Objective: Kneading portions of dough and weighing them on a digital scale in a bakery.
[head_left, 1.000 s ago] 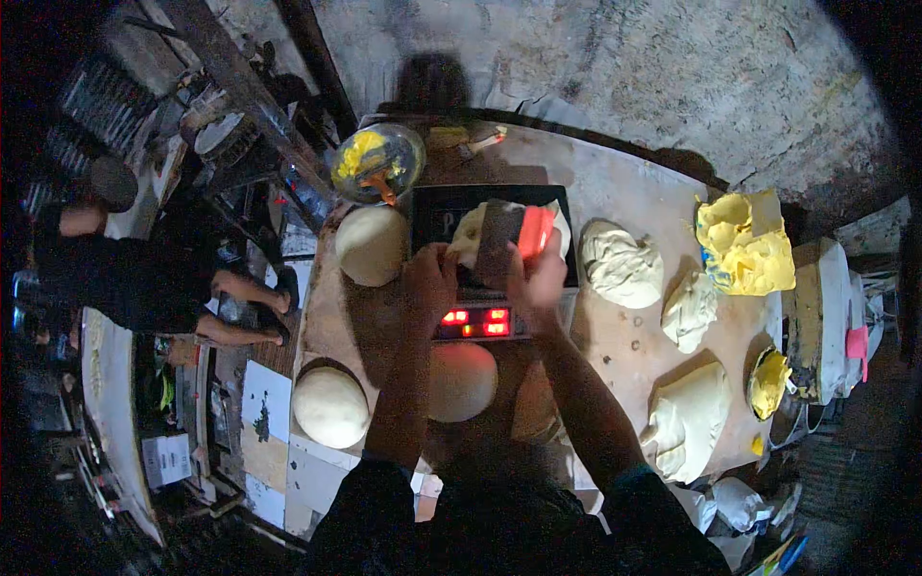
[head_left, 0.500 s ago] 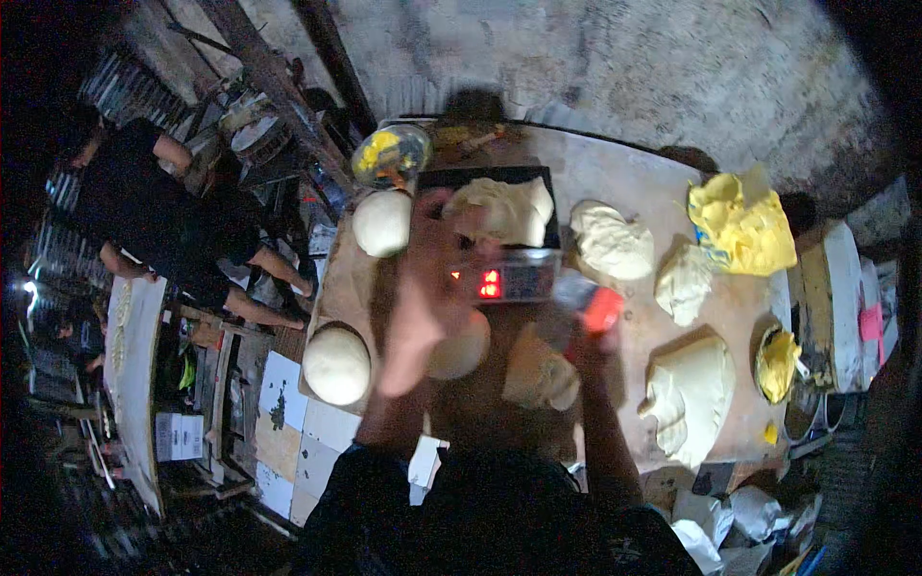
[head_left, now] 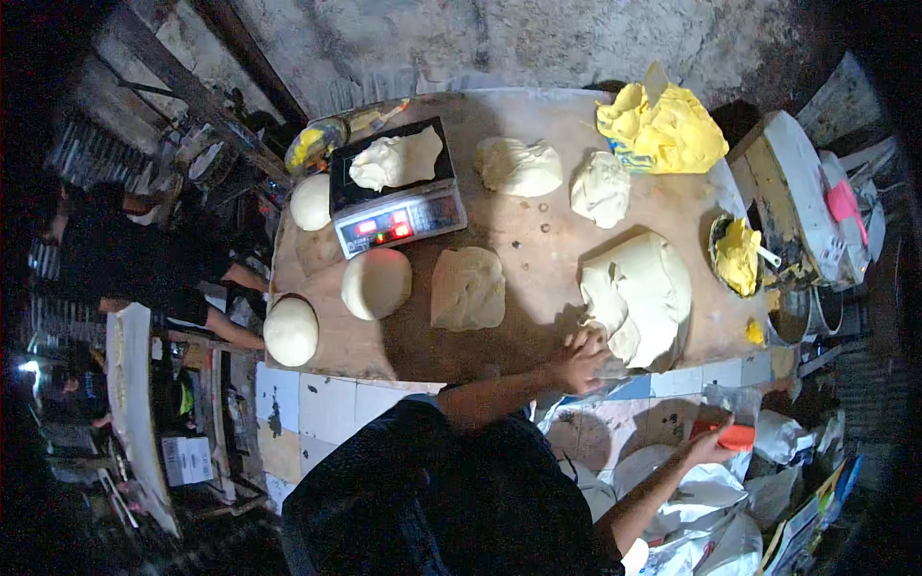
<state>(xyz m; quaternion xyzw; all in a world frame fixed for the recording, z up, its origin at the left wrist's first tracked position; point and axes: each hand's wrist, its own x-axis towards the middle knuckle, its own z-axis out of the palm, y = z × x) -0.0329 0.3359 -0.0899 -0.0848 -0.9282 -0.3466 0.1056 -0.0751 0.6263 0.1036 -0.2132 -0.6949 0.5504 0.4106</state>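
My right hand (head_left: pixel 713 447) is closed on the red handle of a dough scraper (head_left: pixel 738 436), held out past the table's front edge on the right. Its blade looks pale and broad. My left hand (head_left: pixel 579 363) rests against the near left edge of a big cut lump of dough (head_left: pixel 653 293), fingers loosely bent and apart, holding nothing. On the lit digital scale (head_left: pixel 408 221) at the left lies a torn piece of dough (head_left: pixel 399 161). A flattened dough piece (head_left: pixel 468 288) sits in front of it, beside a smooth dough ball (head_left: pixel 376 284).
Two more dough balls (head_left: pixel 291 331) line the table's left side. Rough dough pieces (head_left: pixel 519 167) lie behind, near a heap of yellow fat (head_left: pixel 663 130). A bowl of yellow spread (head_left: pixel 738 257) stands at the right edge. White sacks (head_left: pixel 701 509) are below; another person (head_left: pixel 144 240) works at left.
My left hand has left the scale and moved right to the big lump. The scraper in my right hand has swung right, off the table. My view has shifted right.
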